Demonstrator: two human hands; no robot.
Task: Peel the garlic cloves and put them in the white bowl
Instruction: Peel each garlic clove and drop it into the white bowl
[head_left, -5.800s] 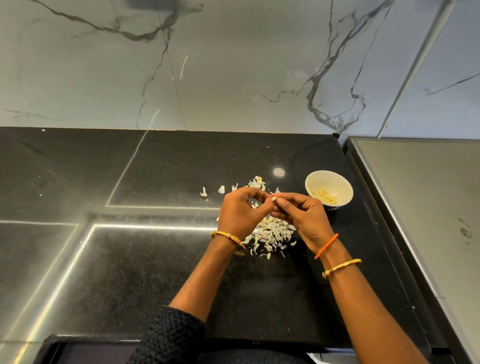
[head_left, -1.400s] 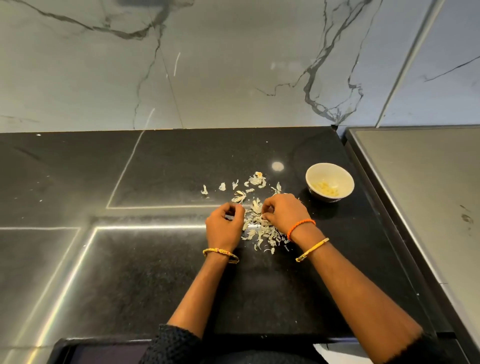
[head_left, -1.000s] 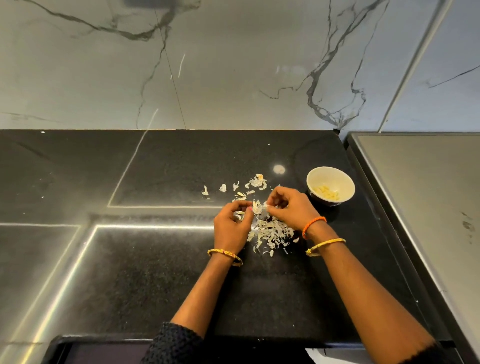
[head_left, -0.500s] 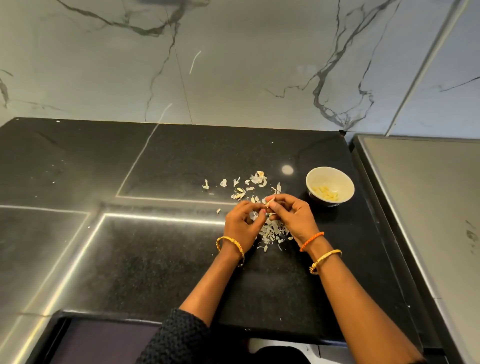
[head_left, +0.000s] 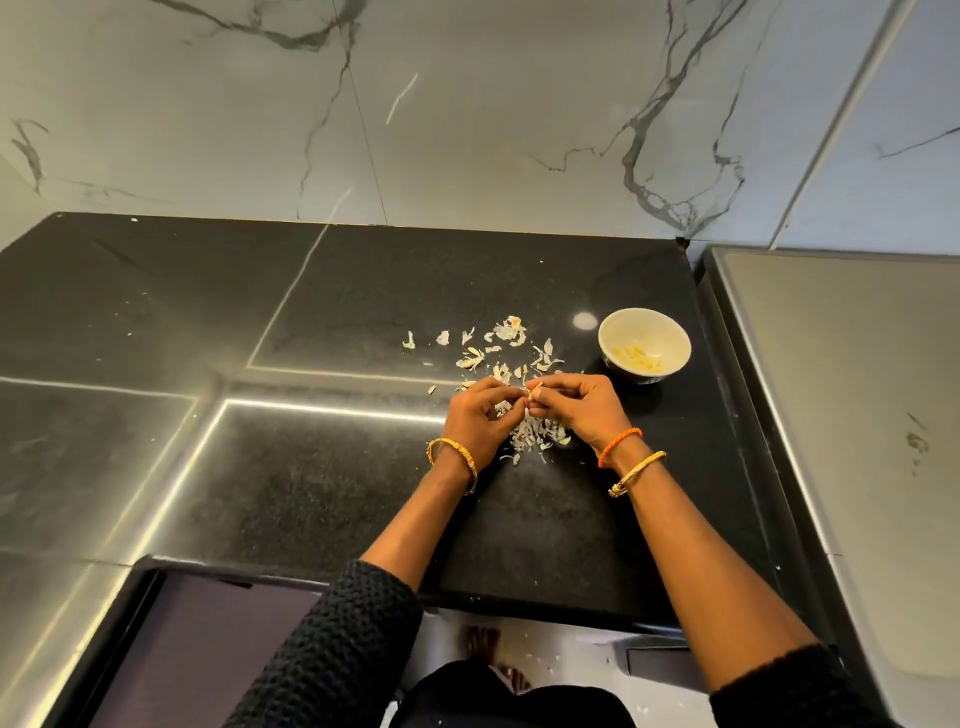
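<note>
Both hands meet above a heap of papery peels (head_left: 530, 431) on the black counter (head_left: 322, 483). The left hand (head_left: 475, 415) and the right hand (head_left: 582, 402) each have thumb and fingertips pinched together on one small garlic clove (head_left: 533, 389), which sits right between the two sets of fingertips; the other fingers curl under. How much skin is left on the clove is too small to tell.

The step in hand appears to be stripping the skin. To do it well, one hand should probably hold the clove steady by its body while the other catches a loose edge with a nail and pulls along the clove's length, turning it a little after each strip so that no patch is missed. A light pinch seems wise, since a bare clove is likely slippery and could pop out onto the peels.

The white bowl (head_left: 644, 322) stands just beyond the right hand's knuckles, apart from it, with a few pale peeled cloves (head_left: 636, 357) inside. More peels lie scattered beyond the fingertips.
</note>
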